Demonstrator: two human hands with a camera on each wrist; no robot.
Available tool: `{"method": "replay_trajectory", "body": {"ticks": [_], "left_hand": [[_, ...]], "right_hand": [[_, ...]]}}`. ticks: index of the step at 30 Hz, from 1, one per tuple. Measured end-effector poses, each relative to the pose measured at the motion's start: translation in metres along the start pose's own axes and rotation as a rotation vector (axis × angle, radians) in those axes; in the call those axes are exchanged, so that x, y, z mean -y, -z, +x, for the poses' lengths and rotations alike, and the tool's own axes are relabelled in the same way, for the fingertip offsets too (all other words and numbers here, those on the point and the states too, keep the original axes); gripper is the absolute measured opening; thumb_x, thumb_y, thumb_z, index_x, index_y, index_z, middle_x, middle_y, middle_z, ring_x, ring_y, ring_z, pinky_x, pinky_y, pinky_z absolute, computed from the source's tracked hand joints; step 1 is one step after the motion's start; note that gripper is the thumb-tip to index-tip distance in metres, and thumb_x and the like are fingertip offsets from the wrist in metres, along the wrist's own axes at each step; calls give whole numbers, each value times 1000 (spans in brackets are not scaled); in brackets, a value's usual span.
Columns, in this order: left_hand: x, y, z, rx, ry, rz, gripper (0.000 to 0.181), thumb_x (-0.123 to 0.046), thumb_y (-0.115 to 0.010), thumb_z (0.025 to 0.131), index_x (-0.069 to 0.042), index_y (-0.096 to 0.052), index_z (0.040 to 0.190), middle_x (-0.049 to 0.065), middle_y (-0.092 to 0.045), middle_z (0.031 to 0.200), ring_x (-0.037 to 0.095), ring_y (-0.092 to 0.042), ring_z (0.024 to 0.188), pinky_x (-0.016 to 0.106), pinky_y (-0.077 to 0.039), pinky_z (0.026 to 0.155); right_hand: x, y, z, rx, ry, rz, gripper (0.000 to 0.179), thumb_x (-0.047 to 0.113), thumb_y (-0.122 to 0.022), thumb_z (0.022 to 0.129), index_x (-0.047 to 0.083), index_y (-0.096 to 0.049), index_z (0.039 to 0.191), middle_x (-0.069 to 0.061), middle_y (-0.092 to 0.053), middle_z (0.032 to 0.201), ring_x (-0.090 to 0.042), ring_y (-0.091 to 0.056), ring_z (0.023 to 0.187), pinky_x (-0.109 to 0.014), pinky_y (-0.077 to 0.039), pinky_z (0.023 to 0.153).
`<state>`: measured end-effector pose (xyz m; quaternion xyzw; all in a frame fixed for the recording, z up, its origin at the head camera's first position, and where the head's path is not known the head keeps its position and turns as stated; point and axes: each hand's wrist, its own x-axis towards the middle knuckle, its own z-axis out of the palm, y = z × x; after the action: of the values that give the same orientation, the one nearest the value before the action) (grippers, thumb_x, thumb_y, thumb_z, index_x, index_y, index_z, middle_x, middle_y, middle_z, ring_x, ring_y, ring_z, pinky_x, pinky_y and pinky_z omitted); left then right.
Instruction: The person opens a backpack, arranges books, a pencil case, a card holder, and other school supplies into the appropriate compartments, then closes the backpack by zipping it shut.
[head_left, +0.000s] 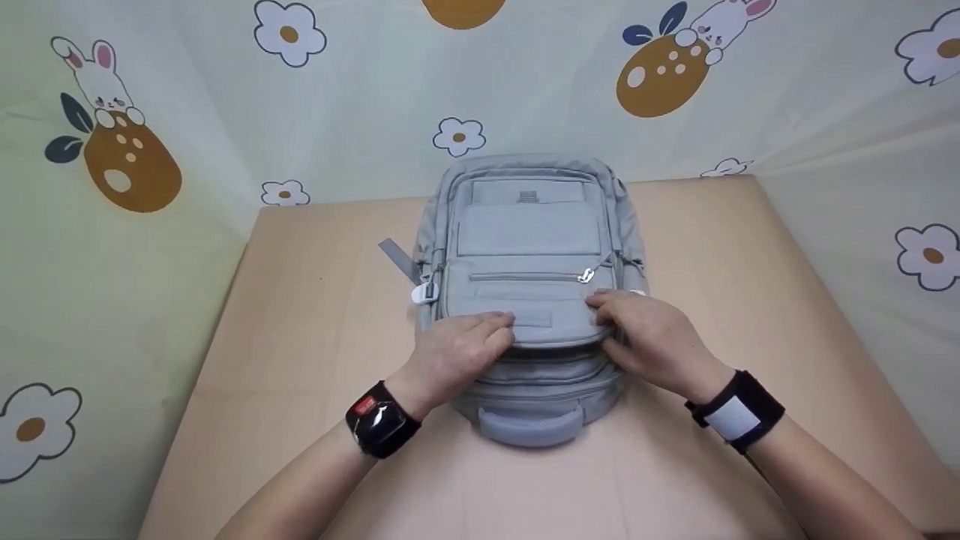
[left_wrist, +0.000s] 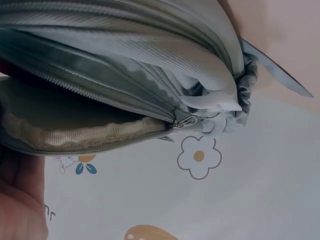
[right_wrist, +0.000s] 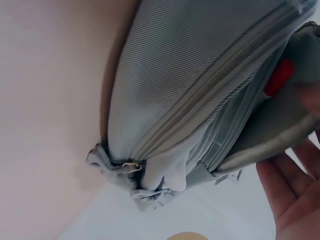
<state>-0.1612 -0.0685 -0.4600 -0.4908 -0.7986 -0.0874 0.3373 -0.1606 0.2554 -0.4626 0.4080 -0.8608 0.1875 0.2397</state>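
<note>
A grey backpack (head_left: 529, 232) lies on its back with its carry handle (head_left: 531, 426) toward me. Its front pocket is unzipped, and the pocket flap (head_left: 536, 334) stands a little away from the body. My left hand (head_left: 459, 349) holds the flap's near edge on the left, fingers over its outer face. On the right, my right hand (head_left: 660, 337) pinches the same edge, thumb at the opening. Inside the pocket, the right wrist view shows part of a red thing (right_wrist: 280, 77), its kind unclear. A zipper pull (left_wrist: 185, 121) sits at the opening's end in the left wrist view.
Beneath the backpack is a light brown tabletop (head_left: 315, 315). A pale curtain (head_left: 360, 120) printed with flowers and rabbits surrounds the table at the back and sides. A grey strap end (head_left: 397, 259) sticks out from the backpack's left side.
</note>
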Motion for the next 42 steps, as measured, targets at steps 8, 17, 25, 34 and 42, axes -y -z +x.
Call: {"method": "replay_trajectory", "body": {"ticks": [8,17,25,34,42], "left_hand": [[1,-4,-10,142,-33,-76,6,-3,-61,94,-5,-62,100,12,-67,128,24,-65,118,32,-52,99],[1,-6,-15,244,-14,-103,12,-15,-70,95,-9,-61,92,13,-63,135,25,-61,124,34,-50,102],[1,-6,-16,277,6,-104,5,-6,-68,92,-9,-66,96,12,-62,137,25,-60,125,33,-48,105],[30,7,-13,58,224,-209,22,-13,-70,97,-4,-74,117,12,-70,124,26,-67,114,36,-53,98],[83,6,-9,200,744,-279,31,-8,-60,101,-2,-68,130,15,-67,130,30,-63,121,42,-50,101]], "right_hand": [[-4,-6,-8,35,65,40,26,21,-77,86,8,-63,102,-13,-64,133,-29,-61,124,-45,-53,96],[1,-15,-8,-15,16,8,20,24,-77,91,9,-65,95,-11,-65,127,-28,-64,115,-43,-55,90],[4,-18,-3,-6,-28,-2,30,25,-82,86,10,-67,108,-8,-64,125,-25,-64,110,-42,-56,86],[7,-1,16,89,-21,12,34,29,-80,88,11,-70,115,-8,-64,123,-27,-62,110,-45,-53,88],[27,8,74,204,-9,-36,42,36,-76,92,7,-70,123,-14,-63,130,-34,-57,122,-51,-47,101]]}}
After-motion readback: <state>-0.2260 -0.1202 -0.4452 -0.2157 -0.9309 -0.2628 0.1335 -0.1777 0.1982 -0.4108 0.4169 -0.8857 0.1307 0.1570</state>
